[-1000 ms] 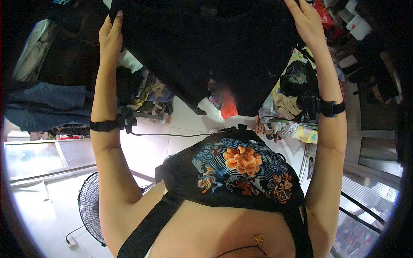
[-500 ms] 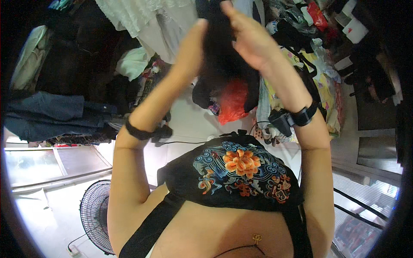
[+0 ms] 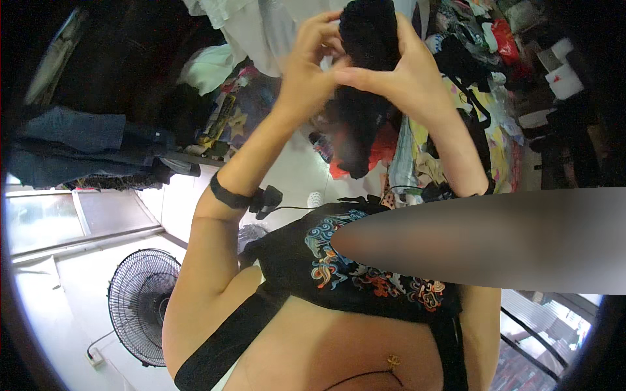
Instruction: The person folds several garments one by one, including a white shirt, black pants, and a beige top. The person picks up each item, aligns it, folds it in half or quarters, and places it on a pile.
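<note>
A dark black cloth item [image 3: 368, 39], bunched at the top and hanging down in the middle, is between my hands; its exact kind cannot be made out. My right hand [image 3: 414, 81] grips it from the right, thumb stretched across its front and fingers mostly hidden behind. On the other side my left hand [image 3: 313, 68] has its fingers curled at the cloth's left edge, its thumb side meeting the tip of my right thumb. Behind the hanging cloth shows a red plastic bag [image 3: 381, 150], partly covered.
White clothes [image 3: 254, 32] hang ahead. Folded dark blue clothing [image 3: 72, 133] lies at left, above a black fan [image 3: 145, 306]. Yellow patterned fabric [image 3: 502, 124] and piled items are at right. A smooth grey blur hides part of the lower right.
My hands have come closer together around the upper part of the black cloth, the right thumb now lying across it. The cloth's lower end hangs narrower in front of the red bag.
</note>
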A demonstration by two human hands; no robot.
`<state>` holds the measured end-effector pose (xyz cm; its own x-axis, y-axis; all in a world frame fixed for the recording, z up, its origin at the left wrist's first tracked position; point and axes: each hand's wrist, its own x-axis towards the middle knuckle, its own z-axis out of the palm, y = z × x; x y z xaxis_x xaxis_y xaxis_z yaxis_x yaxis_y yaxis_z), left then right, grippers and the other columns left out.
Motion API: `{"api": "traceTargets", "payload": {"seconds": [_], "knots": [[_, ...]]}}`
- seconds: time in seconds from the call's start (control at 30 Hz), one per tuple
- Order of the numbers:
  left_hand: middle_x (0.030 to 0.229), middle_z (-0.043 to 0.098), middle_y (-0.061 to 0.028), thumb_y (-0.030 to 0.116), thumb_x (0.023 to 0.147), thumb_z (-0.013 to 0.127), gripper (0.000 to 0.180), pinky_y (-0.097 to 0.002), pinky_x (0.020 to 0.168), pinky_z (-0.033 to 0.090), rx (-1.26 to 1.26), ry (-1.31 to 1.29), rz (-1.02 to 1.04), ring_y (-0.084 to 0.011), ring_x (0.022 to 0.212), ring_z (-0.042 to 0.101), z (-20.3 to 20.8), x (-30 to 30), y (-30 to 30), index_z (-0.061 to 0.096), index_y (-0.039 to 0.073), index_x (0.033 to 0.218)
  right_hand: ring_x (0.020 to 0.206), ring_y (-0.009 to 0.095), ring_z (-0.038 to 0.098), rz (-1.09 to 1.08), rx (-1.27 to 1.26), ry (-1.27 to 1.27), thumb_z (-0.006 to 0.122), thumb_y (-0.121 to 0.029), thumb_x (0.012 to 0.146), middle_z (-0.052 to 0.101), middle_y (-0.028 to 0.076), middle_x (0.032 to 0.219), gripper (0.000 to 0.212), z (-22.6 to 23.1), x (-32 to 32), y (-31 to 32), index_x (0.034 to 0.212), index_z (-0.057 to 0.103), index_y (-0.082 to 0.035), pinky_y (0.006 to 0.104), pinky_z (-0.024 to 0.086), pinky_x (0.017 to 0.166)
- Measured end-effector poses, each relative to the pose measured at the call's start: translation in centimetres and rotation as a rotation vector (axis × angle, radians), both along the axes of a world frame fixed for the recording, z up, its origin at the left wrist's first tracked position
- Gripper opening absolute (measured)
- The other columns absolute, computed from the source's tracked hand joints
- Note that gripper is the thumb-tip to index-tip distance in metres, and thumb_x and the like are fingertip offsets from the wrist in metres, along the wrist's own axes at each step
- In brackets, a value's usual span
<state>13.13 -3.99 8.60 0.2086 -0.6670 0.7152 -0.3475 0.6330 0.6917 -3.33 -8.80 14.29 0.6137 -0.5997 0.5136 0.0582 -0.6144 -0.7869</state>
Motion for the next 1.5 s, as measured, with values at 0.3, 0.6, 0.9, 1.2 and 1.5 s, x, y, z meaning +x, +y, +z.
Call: {"api": "traceTargets", "payload": {"seconds": [0.3,0.6,0.9,1.2,1.5], "knots": [[0.141,0.046,-0.0155,0.034,0.062,0.091,0.102,-0.0368,0.103,0.039,0.431,-0.008,-0.039,-0.024,0.13,0.044,-5.3,3.2,4.2,0.036,0.001,0.142,0.102,0.015,0.063,0.272,0.63,-0.2,0.065,-0.006,0.086,0.067,0.007,0.11,0.034,1.5,-2.9,-1.0,0.12,0.06,0.001,0.0285,0.046,0.094],[0.116,0.066,-0.0103,0.029,0.093,0.066,0.045,-0.0326,0.094,0.048,0.668,0.713,-0.411,-0.0162,0.106,0.062,-4.3,0.1,12.5,0.058,-0.001,0.125,0.131,0.021,0.048,0.208,0.909,-0.462,0.06,-0.038,0.094,0.053,0.012,0.139,0.056,4.0,-4.9,-6.3,0.138,0.049,-0.006,0.0402,0.036,0.114],[0.14,0.052,-0.0174,0.052,0.099,0.046,0.065,-0.0465,0.105,0.046,0.51,1.348,-0.471,-0.0294,0.124,0.056,-5.3,1.4,16.7,0.045,0.004,0.142,0.136,0.037,0.04,0.829,1.576,-0.354,0.052,-0.079,0.08,0.038,0.021,0.15,0.104,-10.5,-3.5,-2.1,0.146,0.037,0.0,0.0484,0.034,0.113],[0.142,0.049,-0.0205,0.077,0.088,0.04,0.094,-0.0444,0.108,0.041,0.685,1.384,-0.259,-0.0304,0.129,0.051,-12.0,1.9,23.2,0.042,0.0,0.143,0.136,0.029,0.042,0.806,1.429,0.198,0.047,-0.063,0.093,0.044,0.013,0.148,0.075,-18.0,0.5,4.3,0.144,0.044,-0.007,0.0463,0.032,0.114],[0.125,0.063,-0.0163,0.032,0.099,0.055,0.044,-0.0377,0.098,0.051,0.732,1.349,-0.144,-0.0247,0.109,0.064,-10.3,1.5,27.4,0.059,-0.004,0.123,0.129,0.031,0.05,0.989,1.313,0.385,0.069,-0.027,0.088,0.051,0.015,0.141,0.066,-20.1,0.9,3.2,0.142,0.043,0.001,0.0448,0.038,0.109]]}}
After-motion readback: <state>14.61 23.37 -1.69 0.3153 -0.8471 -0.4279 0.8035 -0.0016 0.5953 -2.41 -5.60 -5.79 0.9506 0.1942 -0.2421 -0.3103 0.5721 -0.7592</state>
